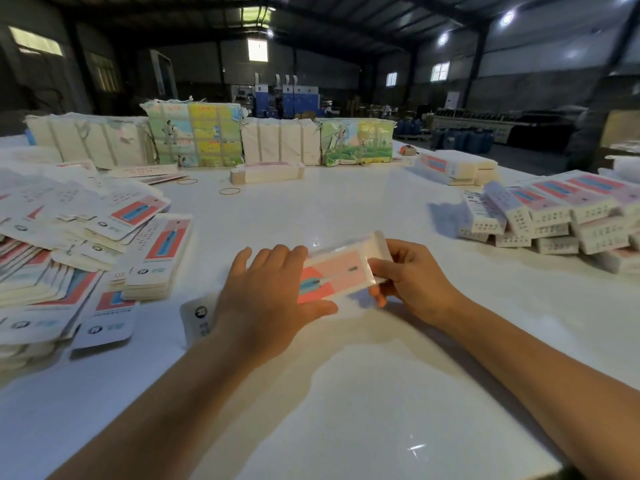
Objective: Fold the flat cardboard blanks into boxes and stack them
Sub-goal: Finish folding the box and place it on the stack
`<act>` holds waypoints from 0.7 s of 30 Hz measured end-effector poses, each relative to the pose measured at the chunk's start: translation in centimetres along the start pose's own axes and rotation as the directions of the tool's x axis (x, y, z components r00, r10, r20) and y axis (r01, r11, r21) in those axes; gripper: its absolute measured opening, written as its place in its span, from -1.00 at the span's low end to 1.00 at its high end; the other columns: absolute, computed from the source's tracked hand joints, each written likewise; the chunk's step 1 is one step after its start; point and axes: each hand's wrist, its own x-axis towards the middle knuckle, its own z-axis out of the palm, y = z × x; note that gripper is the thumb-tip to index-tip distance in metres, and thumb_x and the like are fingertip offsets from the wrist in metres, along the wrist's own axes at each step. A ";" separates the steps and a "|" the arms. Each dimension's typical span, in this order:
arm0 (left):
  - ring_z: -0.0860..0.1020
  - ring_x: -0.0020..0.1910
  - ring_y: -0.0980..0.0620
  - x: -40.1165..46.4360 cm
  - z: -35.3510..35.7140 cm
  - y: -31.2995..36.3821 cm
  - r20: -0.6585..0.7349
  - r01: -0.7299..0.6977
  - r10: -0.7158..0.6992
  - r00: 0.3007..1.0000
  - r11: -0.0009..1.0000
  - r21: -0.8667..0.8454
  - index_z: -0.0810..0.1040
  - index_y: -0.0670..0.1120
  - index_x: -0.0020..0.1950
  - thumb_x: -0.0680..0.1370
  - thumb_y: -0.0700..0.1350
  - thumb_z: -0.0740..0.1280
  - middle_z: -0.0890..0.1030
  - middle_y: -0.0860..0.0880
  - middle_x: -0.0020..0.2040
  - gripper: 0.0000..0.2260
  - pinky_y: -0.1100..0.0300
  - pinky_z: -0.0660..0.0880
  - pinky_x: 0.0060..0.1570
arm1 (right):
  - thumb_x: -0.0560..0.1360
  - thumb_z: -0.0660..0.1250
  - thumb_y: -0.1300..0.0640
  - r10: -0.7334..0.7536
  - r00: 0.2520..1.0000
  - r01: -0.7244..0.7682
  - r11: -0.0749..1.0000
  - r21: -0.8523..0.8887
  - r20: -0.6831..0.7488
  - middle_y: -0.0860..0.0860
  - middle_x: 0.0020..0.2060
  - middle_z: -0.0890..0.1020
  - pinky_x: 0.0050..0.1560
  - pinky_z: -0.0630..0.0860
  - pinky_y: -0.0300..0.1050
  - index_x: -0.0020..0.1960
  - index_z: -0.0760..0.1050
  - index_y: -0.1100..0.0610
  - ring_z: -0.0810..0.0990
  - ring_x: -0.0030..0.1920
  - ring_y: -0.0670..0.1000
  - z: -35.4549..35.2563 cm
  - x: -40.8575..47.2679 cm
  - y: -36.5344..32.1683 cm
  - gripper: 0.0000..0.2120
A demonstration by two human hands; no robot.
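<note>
White tabletop (346,216) carried the work. Both hands pinched a half-formed box (334,273) held at its centre: right hand (412,278) at one end, left hand (266,299) at the other. Squaring the panels before tucking would probably suit; flat blanks (83,237) lay left, finished boxes (554,216) right.

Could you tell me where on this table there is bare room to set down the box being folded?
Bare white table lies between the box in both hands and the far bundles, apart from two rubber bands. The near edge is bare too. Flat blanks crowd the left, folded boxes the right.
</note>
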 end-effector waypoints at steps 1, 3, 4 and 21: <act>0.46 0.15 0.00 0.1 -0.1 0.0 -0.028 0.004 -0.004 1.000 1.000 -0.021 0.35 0.01 0.35 0.37 0.42 0.18 0.51 0.05 0.20 -0.31 0.06 0.24 0.27 | 0.53 0.19 0.43 0.000 1.000 0.000 1.000 -0.008 0.014 0.13 -0.45 0.59 -0.56 0.43 -0.17 0.00 0.53 0.36 0.48 -0.55 0.01 -0.1 -0.1 0.0 -0.85; 0.49 0.08 0.00 0.2 -0.1 -0.1 -0.057 0.020 -0.023 0.998 0.998 -0.062 0.40 0.02 0.30 0.37 0.38 0.23 0.54 0.06 0.13 -0.37 0.14 0.32 0.07 | 0.54 0.18 0.41 0.007 1.000 -0.007 1.000 -0.010 0.018 0.07 -0.50 0.57 -0.55 0.42 -0.16 0.00 0.54 0.32 0.47 -0.55 0.00 0.0 -0.2 -0.1 -0.84; 0.50 0.06 0.02 0.2 -0.2 -0.1 -0.053 0.035 -0.039 0.998 0.996 -0.077 0.40 0.03 0.29 0.37 0.39 0.24 0.54 0.08 0.11 -0.38 0.18 0.31 -0.02 | 0.54 0.19 0.39 0.004 1.000 -0.004 1.000 0.000 -0.015 0.07 -0.49 0.56 -0.54 0.43 -0.15 -0.03 0.55 0.30 0.47 -0.54 0.01 0.1 -0.3 -0.1 -0.84; 0.51 0.00 0.04 0.2 -0.1 0.4 -0.019 0.106 -0.107 0.994 0.994 -0.040 0.38 0.04 0.27 0.34 0.45 0.15 0.54 0.08 0.09 -0.34 0.20 0.43 -0.14 | 0.54 0.30 0.26 -0.223 0.962 0.180 0.953 -0.245 -0.159 -0.01 -0.32 0.57 -0.37 0.53 -0.22 0.27 0.41 -0.05 0.52 -0.41 -0.11 2.3 -1.8 -0.1 -0.63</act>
